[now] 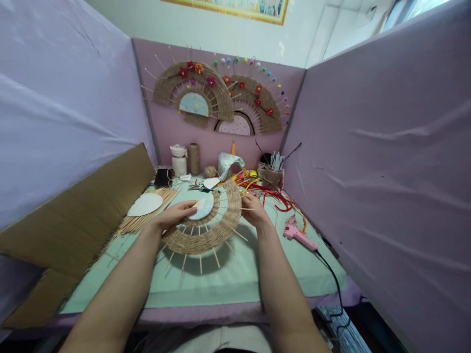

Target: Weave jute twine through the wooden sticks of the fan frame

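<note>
Both my hands hold a woven twine fan (200,241) a little above the green tabletop. Thin wooden sticks poke out past its rim, and a pale blue patterned half-round piece sits at its centre. My left hand (178,214) is closed on the inner side, thumb on the pale blue piece. At the fan's right edge, my right hand (253,210) pinches the outer rim near a protruding stick; some of its fingers are hidden behind the weave. The fan is tilted, its curved side toward me and to the right.
A pink glue gun (300,236) with a black cord lies at right. Wooden sticks (128,224) and a white oval (145,204) lie at left beside cardboard (81,220). Red and yellow pipe cleaners (281,200), pliers (196,187) and a white jar (179,161) stand behind. Finished fans (221,93) hang on the back panel.
</note>
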### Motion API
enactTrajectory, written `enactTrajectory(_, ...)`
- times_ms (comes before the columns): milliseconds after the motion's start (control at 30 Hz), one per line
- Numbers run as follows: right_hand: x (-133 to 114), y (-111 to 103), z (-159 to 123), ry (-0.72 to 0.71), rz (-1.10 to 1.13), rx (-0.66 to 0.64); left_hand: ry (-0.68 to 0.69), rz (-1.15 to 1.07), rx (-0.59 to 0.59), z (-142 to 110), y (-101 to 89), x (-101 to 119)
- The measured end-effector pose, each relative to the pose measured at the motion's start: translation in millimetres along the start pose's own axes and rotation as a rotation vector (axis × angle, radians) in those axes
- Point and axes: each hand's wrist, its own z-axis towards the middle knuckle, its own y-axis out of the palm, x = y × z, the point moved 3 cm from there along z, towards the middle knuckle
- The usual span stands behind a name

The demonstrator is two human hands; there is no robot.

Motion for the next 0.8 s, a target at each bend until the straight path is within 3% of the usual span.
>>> enactTrajectory(167,1,1,3,0.024,0.118,0.086,0.113,-0.152,-0.054,7,19.8,-3)
enactTrajectory(300,-3,-2,4,-0.069,0.081,0.167,0.060,-0.203,-0.089,10,35.3,-6)
enactTrajectory(433,-1,-4,7,-0.164,0.092,0.215,0.076,-0.354,-0.090,11,40.1,-3)
enactTrajectory(567,3,-6,9,-0.144,0.009,0.284,0.206,-0.528,-0.125,12,39.2,2)
enactTrajectory(700,3,-3,9,-0.142,-0.097,0.261,0.303,-0.425,-0.012,16,35.9,0)
enactTrajectory(800,4,-2,8,-0.140,-0.125,0.242,0.322,-0.317,0.149,20,32.1,-4)
